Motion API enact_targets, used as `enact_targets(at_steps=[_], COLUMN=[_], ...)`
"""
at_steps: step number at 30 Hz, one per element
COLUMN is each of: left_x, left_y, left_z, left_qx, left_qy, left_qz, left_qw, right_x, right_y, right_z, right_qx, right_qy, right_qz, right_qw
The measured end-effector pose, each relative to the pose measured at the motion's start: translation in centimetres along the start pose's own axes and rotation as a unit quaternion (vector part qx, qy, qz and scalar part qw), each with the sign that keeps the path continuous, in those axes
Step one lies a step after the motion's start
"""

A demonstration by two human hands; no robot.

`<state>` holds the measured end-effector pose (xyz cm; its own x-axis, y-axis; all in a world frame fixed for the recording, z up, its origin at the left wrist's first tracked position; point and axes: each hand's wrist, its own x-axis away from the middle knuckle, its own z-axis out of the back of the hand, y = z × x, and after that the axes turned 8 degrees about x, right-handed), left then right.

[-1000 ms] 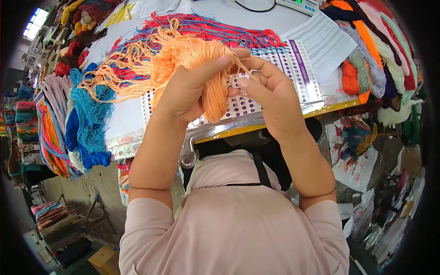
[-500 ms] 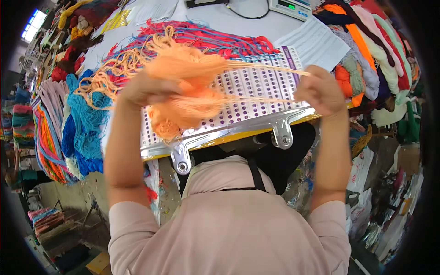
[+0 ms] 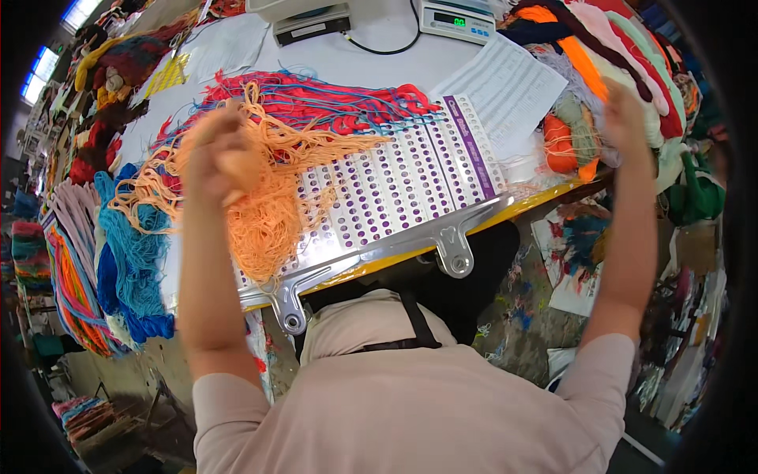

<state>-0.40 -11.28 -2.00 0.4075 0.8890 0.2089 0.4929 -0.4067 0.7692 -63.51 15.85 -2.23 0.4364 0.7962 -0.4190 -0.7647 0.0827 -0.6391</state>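
Left hand (image 3: 217,154), frame left, clenched on orange yarn (image 3: 264,217): light, limp, tangly; best grasped mid-bundle. Right hand (image 3: 624,110) blurred, grip unclear.

yarn bundle (image 3: 264,213) on hole card (image 3: 395,189) | scales (image 3: 458,20) behind | skeins (image 3: 130,261) left

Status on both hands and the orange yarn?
Left hand shut on orange yarn bundle, raised over the sample card. Right hand out wide by the yarn pile, blurred, grip unclear. Nothing between them.
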Motion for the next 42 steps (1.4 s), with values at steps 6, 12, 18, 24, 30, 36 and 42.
enact_targets(at_steps=[6,12,18,24,30,36,42], left_x=[-3.7,-3.6,-5.4,-5.6,-7.4,-6.7,-5.1], left_y=[-16.0,-19.3,-21.0,-21.4,-19.0,-14.1,-19.0], left_z=[-7.5,-9.4,-10.4,-10.3,-6.5,-4.6,-8.6], left_qx=[0.010,-0.183,-0.330,-0.271,-0.252,0.087,-0.007], left_qy=[-0.113,-0.075,-0.064,-0.032,-0.023,-0.010,-0.138], left_qz=[0.219,0.176,0.171,0.154,0.016,0.091,0.158], left_qw=[0.969,0.964,0.926,0.949,0.967,0.992,0.978], right_x=[4.3,7.5,8.3,9.7,8.4,8.8,8.1], right_y=[-15.2,-14.9,-15.9,-14.7,-15.1,-14.3,-15.0], right_z=[-25.3,-30.3,-30.1,-30.1,-28.2,-28.3,-29.1], right_qx=[-0.294,-0.048,-0.046,-0.099,-0.003,0.147,0.132], right_qy=[-0.188,-0.119,-0.094,-0.021,-0.093,-0.082,0.015], right_qz=[-0.285,-0.126,-0.167,-0.023,-0.007,0.100,0.180], right_qw=[0.893,0.984,0.980,0.995,0.996,0.981,0.975])
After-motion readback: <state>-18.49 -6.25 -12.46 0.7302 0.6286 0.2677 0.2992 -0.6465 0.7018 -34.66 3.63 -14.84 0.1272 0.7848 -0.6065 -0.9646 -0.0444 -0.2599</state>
